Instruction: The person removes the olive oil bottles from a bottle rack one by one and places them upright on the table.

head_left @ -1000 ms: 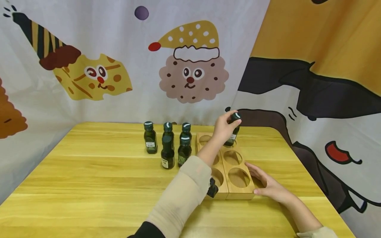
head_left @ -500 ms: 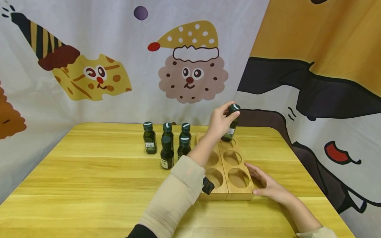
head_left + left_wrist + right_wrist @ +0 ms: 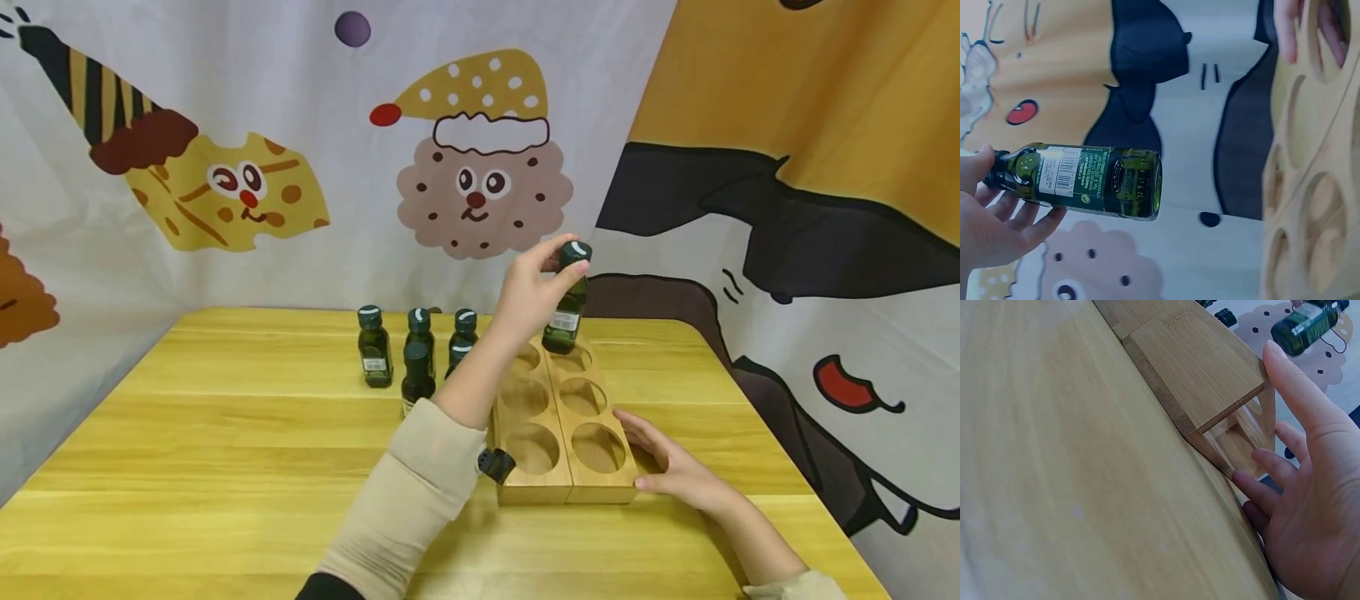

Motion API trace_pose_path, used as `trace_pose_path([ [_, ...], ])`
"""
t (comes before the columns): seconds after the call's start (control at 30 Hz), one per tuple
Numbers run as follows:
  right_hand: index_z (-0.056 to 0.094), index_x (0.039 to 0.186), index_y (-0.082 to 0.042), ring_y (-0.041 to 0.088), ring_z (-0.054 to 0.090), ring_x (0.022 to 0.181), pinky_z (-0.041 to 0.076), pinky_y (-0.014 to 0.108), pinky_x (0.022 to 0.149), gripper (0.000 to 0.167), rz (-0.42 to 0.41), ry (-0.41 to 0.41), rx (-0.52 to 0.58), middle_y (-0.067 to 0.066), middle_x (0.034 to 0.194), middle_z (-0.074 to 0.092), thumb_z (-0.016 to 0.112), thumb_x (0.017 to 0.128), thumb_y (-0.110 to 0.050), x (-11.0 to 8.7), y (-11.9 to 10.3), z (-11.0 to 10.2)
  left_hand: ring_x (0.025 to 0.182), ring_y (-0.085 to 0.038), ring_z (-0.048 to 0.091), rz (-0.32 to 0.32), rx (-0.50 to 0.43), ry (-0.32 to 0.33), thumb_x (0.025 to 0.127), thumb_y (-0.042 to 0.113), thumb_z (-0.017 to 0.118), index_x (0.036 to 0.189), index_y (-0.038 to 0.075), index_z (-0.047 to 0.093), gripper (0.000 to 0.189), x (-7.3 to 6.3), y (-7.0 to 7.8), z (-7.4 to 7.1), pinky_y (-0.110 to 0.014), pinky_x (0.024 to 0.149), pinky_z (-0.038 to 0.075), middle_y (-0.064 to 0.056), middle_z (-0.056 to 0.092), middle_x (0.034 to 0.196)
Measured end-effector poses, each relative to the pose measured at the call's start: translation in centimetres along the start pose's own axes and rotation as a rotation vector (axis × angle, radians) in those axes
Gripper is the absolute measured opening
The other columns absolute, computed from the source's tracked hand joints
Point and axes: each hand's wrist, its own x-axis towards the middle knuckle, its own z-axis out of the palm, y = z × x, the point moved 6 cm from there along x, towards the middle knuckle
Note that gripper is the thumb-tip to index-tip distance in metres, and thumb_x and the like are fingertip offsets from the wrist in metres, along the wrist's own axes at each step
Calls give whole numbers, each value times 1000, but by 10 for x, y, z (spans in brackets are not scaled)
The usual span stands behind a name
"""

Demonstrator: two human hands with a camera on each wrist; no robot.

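Observation:
In the head view my left hand (image 3: pixel 528 292) grips a green glass bottle (image 3: pixel 564 321) by its capped neck, above the far end of the wooden rack (image 3: pixel 567 479). The left wrist view shows the bottle's white barcode label (image 3: pixel 1060 170) and its base pointing away from the palm. Two blocks with round holes, side by side, make up the rack. My right hand (image 3: pixel 686 475) rests against the rack's right side, thumb at the near corner. Seen from the right wrist, its extended fingers (image 3: pixel 1275 465) touch the open side of the rack (image 3: pixel 1200 369).
Several similar bottles (image 3: pixel 375 350) stand upright on the wooden table (image 3: pixel 225 467), left of the rack; my left forearm partly hides some of them. A cartoon-printed curtain (image 3: pixel 285 50) hangs behind the table. A small black device (image 3: pixel 497 465) sits at my left cuff.
My left hand has lifted the bottle up from the rack's far right hole and carried it a little to the left. My right hand stays in place against the rack.

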Motion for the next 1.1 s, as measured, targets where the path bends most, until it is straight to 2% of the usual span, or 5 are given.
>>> trace_pose_path([
  [0.17,22,153,-13,7,35,131,27,16,102,81,7,4,3,19,154,20,70,88,-16,0,-1,0,93,-15,60,12,6,2,92,18,66,130,8,59,40,-3,16,-20,-24,67,50,-7,66,103],
  [0.43,22,153,-14,6,34,131,26,15,102,80,18,7,2,19,155,20,70,88,-16,0,-1,0,92,-15,59,48,8,-6,92,16,66,128,7,60,37,-11,31,-49,-28,67,50,-6,66,98],
  [0.73,22,153,-14,6,35,131,25,15,102,82,12,10,-10,19,155,20,70,87,-16,0,-3,-2,91,-15,58,85,6,33,92,12,65,124,5,63,32,-20,38,-84,-28,67,47,-7,64,96],
  [0.83,22,153,-14,5,34,131,25,15,102,81,15,10,-10,19,155,20,70,87,-15,0,-3,-2,90,-15,57,79,31,45,93,11,65,125,6,62,33,-24,38,-95,-28,65,43,-7,63,95],
  [1.1,23,153,-14,6,35,131,26,16,102,81,17,5,-3,20,154,20,70,87,-14,-1,-1,-2,89,-16,58,68,77,61,93,13,64,124,6,63,31,-35,33,-122,-30,71,46,-7,64,95],
])
